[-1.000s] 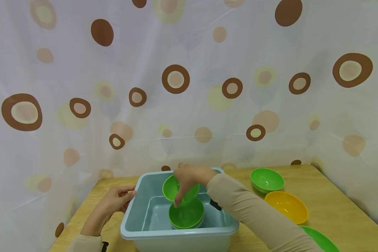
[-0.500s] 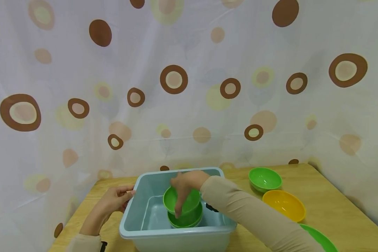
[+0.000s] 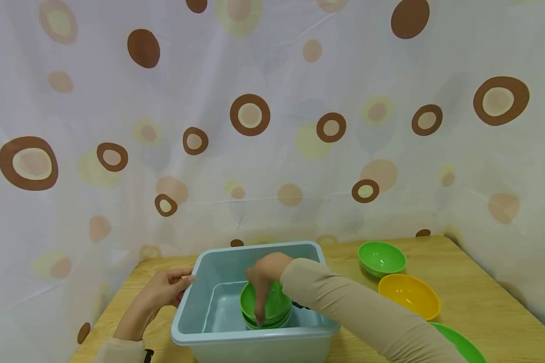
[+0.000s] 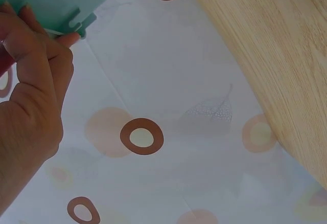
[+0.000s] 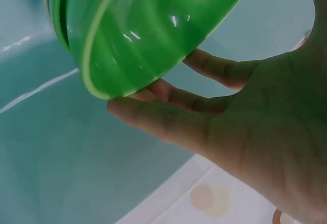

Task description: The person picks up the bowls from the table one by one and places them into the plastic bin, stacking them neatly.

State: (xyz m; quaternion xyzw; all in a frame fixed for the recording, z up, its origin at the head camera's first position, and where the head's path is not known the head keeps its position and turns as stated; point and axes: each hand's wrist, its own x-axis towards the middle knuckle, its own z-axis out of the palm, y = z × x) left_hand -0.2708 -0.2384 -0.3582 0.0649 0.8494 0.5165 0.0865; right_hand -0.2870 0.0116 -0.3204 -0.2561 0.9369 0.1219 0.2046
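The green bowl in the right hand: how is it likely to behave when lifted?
The green bowl is probably stiff: its rim shows an even curve where the fingers touch it. Glossy highlights inside suggest a slick surface that might slip. Nested close over another green bowl, it could drag that one along.

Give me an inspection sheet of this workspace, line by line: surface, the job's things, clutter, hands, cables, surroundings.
Surface: wooden table, light grain.
Job's things: blue tub on the table; inside it, top bowl, green, over lower bowls. Right of the tub: far green bowl, yellow bowl, and near green bowl, cut off by the picture's edge.
Clutter: nothing seen.
Hands: left hand holds the tub's left rim; right hand grips the top bowl at its rim.
Cables: nothing seen.
Surroundings: pale sheet with brown, peach and yellowish spots behind the table.
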